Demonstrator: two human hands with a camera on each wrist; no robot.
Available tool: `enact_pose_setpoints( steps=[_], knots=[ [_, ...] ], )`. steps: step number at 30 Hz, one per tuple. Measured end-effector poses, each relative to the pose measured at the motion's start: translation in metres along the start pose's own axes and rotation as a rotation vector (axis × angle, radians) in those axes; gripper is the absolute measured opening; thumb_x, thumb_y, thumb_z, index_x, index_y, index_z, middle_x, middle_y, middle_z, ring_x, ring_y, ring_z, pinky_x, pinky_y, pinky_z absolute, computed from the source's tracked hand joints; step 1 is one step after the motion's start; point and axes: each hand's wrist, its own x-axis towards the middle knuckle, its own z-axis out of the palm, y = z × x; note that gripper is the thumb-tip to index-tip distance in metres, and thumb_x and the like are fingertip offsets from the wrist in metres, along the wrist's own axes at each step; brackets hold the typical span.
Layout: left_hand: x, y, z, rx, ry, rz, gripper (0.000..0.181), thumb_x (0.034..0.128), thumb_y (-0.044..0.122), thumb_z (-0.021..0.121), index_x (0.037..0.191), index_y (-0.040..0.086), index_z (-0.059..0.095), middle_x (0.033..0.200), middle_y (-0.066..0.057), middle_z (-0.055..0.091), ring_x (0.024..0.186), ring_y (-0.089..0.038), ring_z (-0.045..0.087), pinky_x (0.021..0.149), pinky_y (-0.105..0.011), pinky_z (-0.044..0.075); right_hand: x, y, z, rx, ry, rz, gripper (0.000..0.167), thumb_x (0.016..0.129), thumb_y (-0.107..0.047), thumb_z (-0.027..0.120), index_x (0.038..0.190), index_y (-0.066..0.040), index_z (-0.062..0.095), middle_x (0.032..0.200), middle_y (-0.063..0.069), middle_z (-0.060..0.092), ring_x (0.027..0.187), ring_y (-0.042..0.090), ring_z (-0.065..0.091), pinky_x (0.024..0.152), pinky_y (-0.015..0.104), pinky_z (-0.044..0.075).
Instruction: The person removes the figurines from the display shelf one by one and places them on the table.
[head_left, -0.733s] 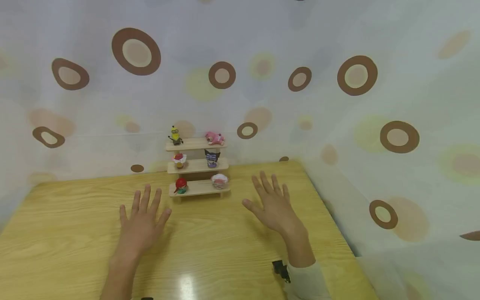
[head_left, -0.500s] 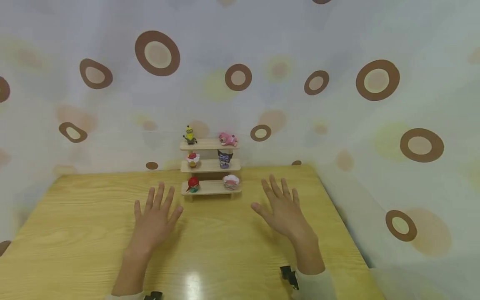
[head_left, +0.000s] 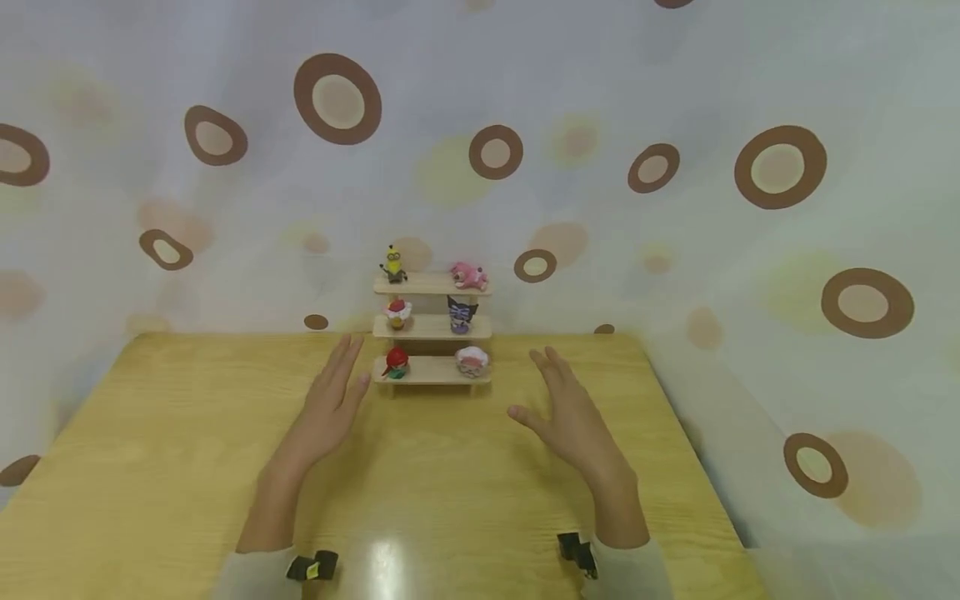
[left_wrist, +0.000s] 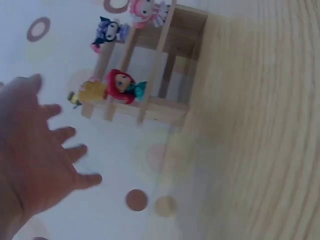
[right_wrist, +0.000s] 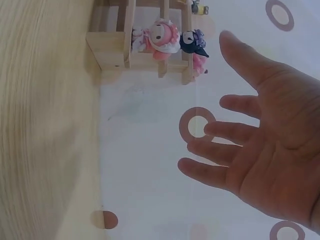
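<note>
My left hand [head_left: 326,417] hovers over the table to the left of a small three-tier wooden shelf [head_left: 435,371], its fingers straight and holding nothing. On the shelf's other side my right hand [head_left: 576,421] is likewise raised, palm turned inward, fingers extended. The top tier bears a yellow minion figurine [head_left: 393,267] and a pink lying figurine [head_left: 470,276]. On the middle tier stand a red-and-white-topped figurine [head_left: 397,314] and a black-eared figurine [head_left: 461,315]. The bottom tier has a red-haired figurine [left_wrist: 122,86] and a pink figurine with a white hood [right_wrist: 162,40].
The wood-grain table [head_left: 442,483] backs onto a wall covering [head_left: 420,83] with brown ring patterns. That covering continues along the table's right edge. A black wrist mount [head_left: 313,567] sits at the left sleeve and another black mount [head_left: 577,554] at the right.
Both hands have turned so that the palms face inward more, and their fingers have come closer together. The head view has shifted left, so the shelf appears farther right. The figurines keep their places.
</note>
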Motion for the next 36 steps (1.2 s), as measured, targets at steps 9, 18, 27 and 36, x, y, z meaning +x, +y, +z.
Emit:
enact_pose_setpoints(
  steps=[9,18,27,36],
  knots=[
    [0.059,-0.015,0.021,-0.39,0.121,0.023,0.059,0.1166,0.043,0.025,0.171,0.021,0.017,0.178,-0.006,0.006,0.164,-0.03,0.002,0.128,-0.061,0.006,0.004,0.013,0.003,0.085,0.029,0.042,0.085,0.097,-0.042,0.077,0.165,-0.013,0.035,0.174,0.016,0.021,0.157,0.046,0.024,0.118,0.07,0.03],
    [0.087,-0.029,0.048,-0.501,0.122,-0.053,0.06,0.1154,0.05,0.015,0.171,0.028,0.018,0.177,-0.002,0.014,0.162,-0.037,0.014,0.126,-0.064,0.017,-0.007,0.028,0.008,0.251,0.117,0.012,0.074,0.098,-0.029,0.078,0.16,-0.01,0.042,0.163,0.02,0.041,0.142,0.05,0.049,0.107,0.061,0.049],
    [0.079,-0.037,0.051,-0.597,0.105,-0.095,0.065,0.113,0.058,0.016,0.17,0.027,0.021,0.176,-0.003,0.017,0.158,-0.042,0.026,0.125,-0.065,0.021,0.015,0.026,0.02,0.375,0.163,-0.079,0.056,0.1,-0.017,0.076,0.15,-0.007,0.055,0.154,0.018,0.053,0.132,0.044,0.061,0.098,0.048,0.057],
    [0.073,-0.045,0.041,-0.582,0.116,-0.081,0.061,0.1154,0.05,0.026,0.168,0.018,0.029,0.174,-0.008,0.024,0.157,-0.041,0.03,0.123,-0.064,0.025,0.059,0.017,0.039,0.519,0.043,-0.084,0.058,0.098,-0.014,0.078,0.149,-0.002,0.054,0.153,0.019,0.053,0.135,0.047,0.057,0.1,0.037,0.056]
  ],
)
